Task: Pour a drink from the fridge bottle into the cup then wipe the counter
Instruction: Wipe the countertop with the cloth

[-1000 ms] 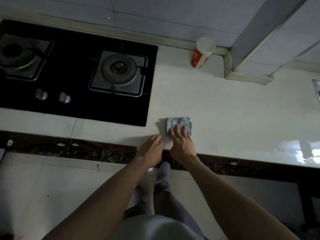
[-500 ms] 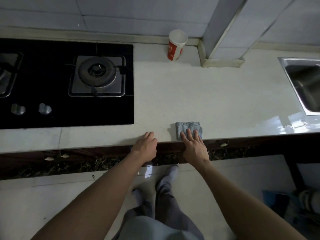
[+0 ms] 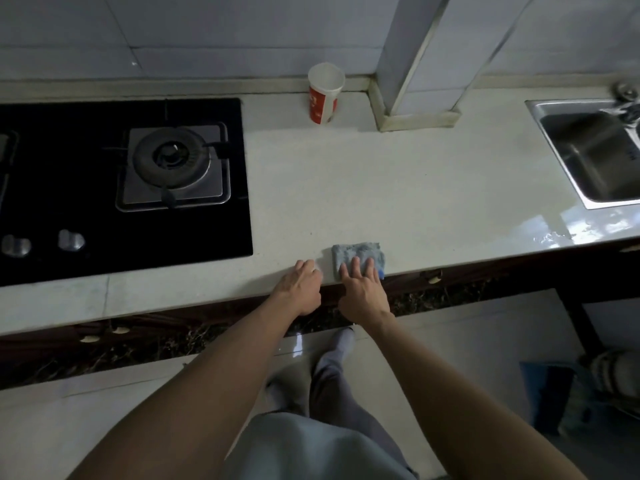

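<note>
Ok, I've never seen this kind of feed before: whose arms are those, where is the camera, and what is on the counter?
There is no machine here: these are a person's two bare arms, seen from one camera worn on the head, looking down. The right hand lies flat on a blue-grey cloth at the front edge of the pale counter. The left hand rests on the edge beside it, holding nothing. A red and white cup stands at the back by the wall. A black gas hob is on the left, a steel sink on the right.
</note>
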The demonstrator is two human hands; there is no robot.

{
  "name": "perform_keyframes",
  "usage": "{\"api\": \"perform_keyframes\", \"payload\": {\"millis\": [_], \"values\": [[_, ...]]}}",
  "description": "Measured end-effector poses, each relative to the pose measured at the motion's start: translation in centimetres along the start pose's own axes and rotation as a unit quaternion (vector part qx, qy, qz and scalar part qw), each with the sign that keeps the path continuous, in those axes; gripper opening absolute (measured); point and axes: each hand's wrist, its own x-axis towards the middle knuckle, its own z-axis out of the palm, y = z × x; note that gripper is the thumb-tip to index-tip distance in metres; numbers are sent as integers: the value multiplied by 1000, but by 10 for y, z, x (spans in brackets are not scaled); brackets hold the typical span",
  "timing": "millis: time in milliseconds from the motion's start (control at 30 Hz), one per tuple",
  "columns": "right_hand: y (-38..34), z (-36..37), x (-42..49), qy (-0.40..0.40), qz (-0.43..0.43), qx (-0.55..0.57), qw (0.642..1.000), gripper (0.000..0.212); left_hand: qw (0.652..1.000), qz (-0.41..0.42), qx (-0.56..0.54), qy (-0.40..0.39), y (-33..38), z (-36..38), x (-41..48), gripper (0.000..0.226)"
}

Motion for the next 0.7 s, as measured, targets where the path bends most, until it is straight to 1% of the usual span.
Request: {"api": "perform_keyframes", "payload": {"millis": [133, 200, 267, 367, 433, 533, 667, 700], "values": [[23, 10, -10, 39, -73, -18, 996, 77, 1000, 8, 11, -6, 7, 2, 0, 44], [42, 13, -7, 77, -104, -40, 991, 75, 1000, 9, 11, 0, 8, 3, 0, 40], [57, 14, -4, 103, -98, -43, 989, 74, 1000, 5, 6, -13, 7, 1, 2, 35], [72, 5, -2, 111, -37, -32, 993, 76, 999, 4, 13, -50, 6, -6, 7, 34], [84, -3, 3, 96, 9, -28, 995, 76, 998, 5, 10, -67, 6, -15, 12, 36], [94, -14, 11, 82, 78, -7, 994, 75, 998, 2, 1, -57, 7, -26, 20, 33], [66, -24, 24, 48, 185, 49, 980, 64, 999, 8, 6, -43, 12, -22, 22, 41], [54, -25, 26, 42, 193, 67, 978, 62, 999, 11, 9, -45, 14, -20, 21, 42]]}}
